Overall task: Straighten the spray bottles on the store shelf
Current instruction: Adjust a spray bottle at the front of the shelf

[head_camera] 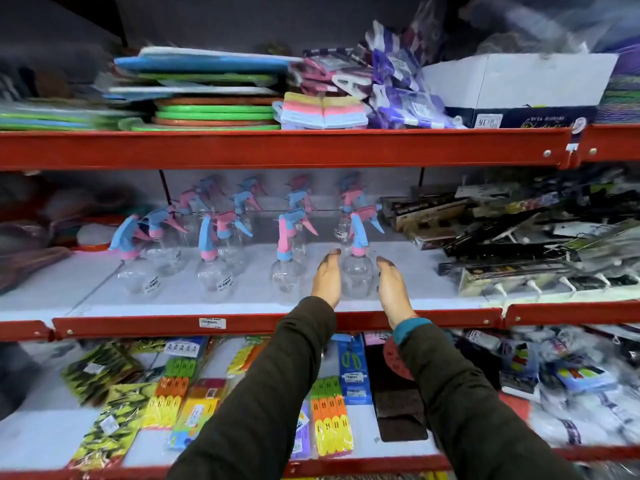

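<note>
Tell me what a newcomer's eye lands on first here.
Two open hands, the left hand and the right hand, flank a clear spray bottle at the middle shelf's front. Behind and to its left stand rows of matching pink-and-blue-topped bottles. Bright green and blue mats pile on the shelf above.

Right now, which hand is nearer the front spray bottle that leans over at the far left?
Left. The left hand is nearer the leaning bottle, several bottles to its right; the right hand is farther right.
</note>
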The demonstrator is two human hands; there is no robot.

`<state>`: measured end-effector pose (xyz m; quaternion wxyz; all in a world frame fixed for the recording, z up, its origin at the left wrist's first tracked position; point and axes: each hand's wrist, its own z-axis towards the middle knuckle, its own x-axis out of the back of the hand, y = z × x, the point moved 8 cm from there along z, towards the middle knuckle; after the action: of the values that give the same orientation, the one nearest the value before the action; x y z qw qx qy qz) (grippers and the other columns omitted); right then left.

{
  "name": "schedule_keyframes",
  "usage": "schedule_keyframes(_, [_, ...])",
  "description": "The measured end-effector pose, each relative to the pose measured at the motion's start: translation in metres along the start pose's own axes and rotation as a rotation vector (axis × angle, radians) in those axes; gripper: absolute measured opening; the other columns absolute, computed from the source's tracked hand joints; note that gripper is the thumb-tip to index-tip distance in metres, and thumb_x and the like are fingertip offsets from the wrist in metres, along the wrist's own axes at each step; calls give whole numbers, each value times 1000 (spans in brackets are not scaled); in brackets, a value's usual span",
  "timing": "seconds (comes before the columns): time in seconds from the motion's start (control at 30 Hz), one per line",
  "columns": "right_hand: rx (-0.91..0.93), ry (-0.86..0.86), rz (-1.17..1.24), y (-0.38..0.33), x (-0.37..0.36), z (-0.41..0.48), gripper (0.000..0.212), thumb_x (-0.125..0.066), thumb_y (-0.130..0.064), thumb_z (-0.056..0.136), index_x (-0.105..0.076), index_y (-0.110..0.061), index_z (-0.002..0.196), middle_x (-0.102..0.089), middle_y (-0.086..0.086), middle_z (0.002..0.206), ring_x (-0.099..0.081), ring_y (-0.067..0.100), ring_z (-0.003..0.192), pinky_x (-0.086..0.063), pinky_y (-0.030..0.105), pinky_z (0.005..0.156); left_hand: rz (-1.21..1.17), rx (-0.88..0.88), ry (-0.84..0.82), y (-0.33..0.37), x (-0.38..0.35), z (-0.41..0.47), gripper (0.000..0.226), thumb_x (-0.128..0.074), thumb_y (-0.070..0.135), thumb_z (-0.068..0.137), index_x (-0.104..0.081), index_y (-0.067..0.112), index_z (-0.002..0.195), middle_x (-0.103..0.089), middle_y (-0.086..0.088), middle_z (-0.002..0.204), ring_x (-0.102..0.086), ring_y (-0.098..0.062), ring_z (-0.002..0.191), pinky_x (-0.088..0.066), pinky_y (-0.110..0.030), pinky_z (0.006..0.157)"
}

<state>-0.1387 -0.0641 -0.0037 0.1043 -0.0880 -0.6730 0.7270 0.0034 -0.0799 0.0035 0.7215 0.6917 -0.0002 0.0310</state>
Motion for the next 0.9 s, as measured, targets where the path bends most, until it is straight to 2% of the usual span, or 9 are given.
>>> schedule_keyframes(0.1, [-64,-47,-1,4,-7,5,24,-35,-31,100,-58,-33,90,-59,5,126,-54,23,115,-42,41,108,-21,81,-30,-7,-8,7,52,-25,40,101,-46,17,142,-40,-8,155,-36,-25,143,-25,-40,121])
schedule_keyframes(0.17, [-74,-74,-7,9,-9,7,26,-36,-33,99,-59,-34,87,-62,7,123,-57,27,119,-42,47,111,-54,115,-65,-11,-15,7,55,-25,46,100,-47,18,141,-45,-8,152,-41,-25,140,-27,-42,120])
schedule_keyframes(0.27, [-43,-72,1,8,-5,4,24,-39,-35,97,-61,-35,89,-65,3,115,-59,26,118,-42,49,111,-101,111,-84,-12,-19,1,57,-26,50,99,-45,19,143,-46,-5,151,-41,-22,140,-27,-42,120])
schedule_keyframes(0.37, [-12,-68,-16,12,3,-3,23,-40,-32,98,-63,-33,96,-66,-4,111,-59,23,119,-41,46,113,-125,84,-91,-16,-22,-7,60,-28,50,98,-41,18,146,-39,-4,156,-34,-20,144,-24,-44,122])
schedule_keyframes(0.5, [33,-75,-107,15,13,-15,39,-39,-31,97,-61,-18,127,-63,6,134,-56,23,124,-40,47,113,-88,32,-94,-22,-23,-24,68,-30,57,93,-38,19,148,-37,-2,157,-33,-18,146,-22,-44,123])
schedule_keyframes(0.63, [39,-84,-151,8,16,-25,43,-37,-30,100,-54,-17,137,-57,4,141,-52,22,129,-38,44,115,-61,9,-104,-22,-24,-34,65,-33,57,92,-42,20,146,-42,-3,154,-36,-18,143,-23,-43,122])
schedule_keyframes(0.73, [76,-13,-135,1,21,-33,42,-40,-29,101,-53,-16,138,-55,4,143,-50,19,131,-38,35,113,-74,-3,-88,-17,-21,-39,57,-34,50,97,-42,21,146,-40,-2,156,-35,-14,143,-22,-39,123])
schedule_keyframes(0.83, [227,164,-91,-10,31,-56,36,-42,-22,98,-61,-19,129,-58,0,134,-53,3,114,-38,12,95,-107,-67,-28,-11,-11,-51,52,-36,45,98,-39,26,146,-36,5,157,-32,-6,140,-22,-34,122])
schedule_keyframes(0.9, [300,208,-36,-13,28,-73,33,-43,-18,97,-65,-20,120,-62,-2,124,-56,-3,107,-41,13,89,-149,-99,8,-12,-3,-59,48,-37,44,98,-42,28,143,-39,6,155,-35,-8,140,-24,-37,122])
